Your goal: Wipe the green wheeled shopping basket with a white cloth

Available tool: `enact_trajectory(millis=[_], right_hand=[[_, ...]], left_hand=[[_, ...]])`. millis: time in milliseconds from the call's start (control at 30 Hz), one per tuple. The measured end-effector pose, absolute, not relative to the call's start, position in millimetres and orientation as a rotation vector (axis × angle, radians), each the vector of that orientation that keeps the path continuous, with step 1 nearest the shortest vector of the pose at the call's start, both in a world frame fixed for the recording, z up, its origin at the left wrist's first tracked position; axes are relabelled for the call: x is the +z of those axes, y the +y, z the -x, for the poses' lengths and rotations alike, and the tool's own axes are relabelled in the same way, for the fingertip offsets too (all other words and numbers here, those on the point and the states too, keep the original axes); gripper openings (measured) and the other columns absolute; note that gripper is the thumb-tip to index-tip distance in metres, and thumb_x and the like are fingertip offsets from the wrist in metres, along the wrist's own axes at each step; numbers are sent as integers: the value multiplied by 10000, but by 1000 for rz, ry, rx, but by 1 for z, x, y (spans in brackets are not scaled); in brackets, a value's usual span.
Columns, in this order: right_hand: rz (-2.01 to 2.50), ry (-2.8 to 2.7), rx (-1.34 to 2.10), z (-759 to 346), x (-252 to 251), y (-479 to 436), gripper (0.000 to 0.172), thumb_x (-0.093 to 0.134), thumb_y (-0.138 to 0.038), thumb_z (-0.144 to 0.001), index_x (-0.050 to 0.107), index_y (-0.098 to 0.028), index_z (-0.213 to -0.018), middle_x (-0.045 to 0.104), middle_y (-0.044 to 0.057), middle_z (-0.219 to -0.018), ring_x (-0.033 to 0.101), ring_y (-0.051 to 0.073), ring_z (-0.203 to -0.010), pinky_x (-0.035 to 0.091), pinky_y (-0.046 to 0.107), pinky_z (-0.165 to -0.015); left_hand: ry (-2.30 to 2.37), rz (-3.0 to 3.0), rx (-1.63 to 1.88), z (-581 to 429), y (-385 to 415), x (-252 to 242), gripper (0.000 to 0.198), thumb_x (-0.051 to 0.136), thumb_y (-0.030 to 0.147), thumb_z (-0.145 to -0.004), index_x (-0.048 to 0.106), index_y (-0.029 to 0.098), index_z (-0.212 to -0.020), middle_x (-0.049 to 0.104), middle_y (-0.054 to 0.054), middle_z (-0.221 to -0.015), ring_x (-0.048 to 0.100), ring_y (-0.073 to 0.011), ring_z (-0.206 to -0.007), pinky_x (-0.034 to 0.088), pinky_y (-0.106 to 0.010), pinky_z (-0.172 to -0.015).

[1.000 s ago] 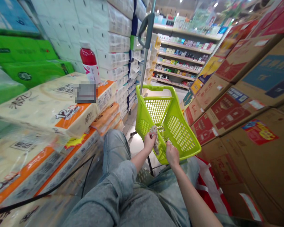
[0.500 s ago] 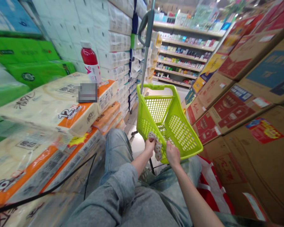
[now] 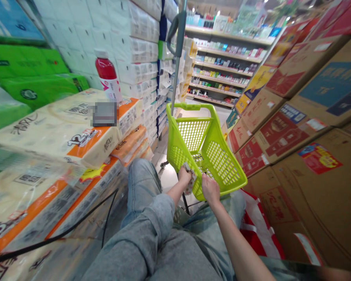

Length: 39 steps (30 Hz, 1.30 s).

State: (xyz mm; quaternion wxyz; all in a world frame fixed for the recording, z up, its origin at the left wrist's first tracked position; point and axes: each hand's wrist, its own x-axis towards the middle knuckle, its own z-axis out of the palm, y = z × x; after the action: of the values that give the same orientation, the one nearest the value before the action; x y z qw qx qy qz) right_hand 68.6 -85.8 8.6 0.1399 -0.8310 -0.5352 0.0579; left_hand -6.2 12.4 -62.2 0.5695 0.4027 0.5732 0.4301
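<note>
A lime-green shopping basket with perforated walls and a tall grey pull handle stands tilted between my knees; nothing shows inside it. My left hand is closed on a pale patterned cloth, pressed against the basket's near left side. With fingers curled over the near rim, my right hand grips the basket just right of the cloth. The cloth's lower part is bunched below my left fingers.
On my left, tissue packs carry a red-capless drink bottle with a white cap and a blurred-out device. A black cable crosses them. Cardboard boxes rise on the right beside a red-and-white bag. Stocked shelves stand ahead.
My left hand has shifted the cloth along the basket's near side, and the cloth now hangs more bunched. My right hand stays on the rim. The view has shifted slightly.
</note>
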Motion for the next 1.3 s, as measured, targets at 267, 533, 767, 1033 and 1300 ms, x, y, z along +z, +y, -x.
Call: enact_trajectory(millis=[267,533,767,1033,1300], right_hand=[[2435,-1541,117,-68,7,-85,612,139,-359,-955,689,-117,-839,686,150,-850,625,197,-795,375,270,-676],[2403,-1529,119,-66,6,-88,597,157,-366,-953,682,-104,-844,686,161,-847,628,202,-771,374,282,-655],[2410,-1546,112,-67,6,-88,579,157,-364,-953,679,-135,-852,692,122,-852,626,184,-771,366,261,-654],[2408,-1512,123,-67,6,-85,573,160,-348,-955,685,-128,-885,688,151,-885,631,205,-797,382,278,-687],[2417,-1563,78,-67,5,-84,564,166,-332,-957,678,-117,-857,691,144,-866,634,199,-788,372,266,-666]], left_hand=[[1154,-823,1020,15,-4,-73,232,572,132,-698,594,140,-929,676,-104,-966,639,-167,-851,501,-266,-738],[1117,-822,1079,3,-26,-74,376,613,88,-637,502,164,-988,654,-89,-974,630,-167,-859,495,-272,-736],[1253,-1143,1074,3,-18,-67,325,608,66,-645,530,195,-933,648,-77,-977,603,-185,-938,454,-293,-821],[1207,-1093,1015,13,-16,-70,164,580,114,-689,596,141,-850,669,-93,-935,617,-189,-855,465,-280,-754],[1144,-1003,1031,6,-26,-63,210,574,234,-756,564,159,-952,662,-84,-942,618,-167,-875,457,-248,-762]])
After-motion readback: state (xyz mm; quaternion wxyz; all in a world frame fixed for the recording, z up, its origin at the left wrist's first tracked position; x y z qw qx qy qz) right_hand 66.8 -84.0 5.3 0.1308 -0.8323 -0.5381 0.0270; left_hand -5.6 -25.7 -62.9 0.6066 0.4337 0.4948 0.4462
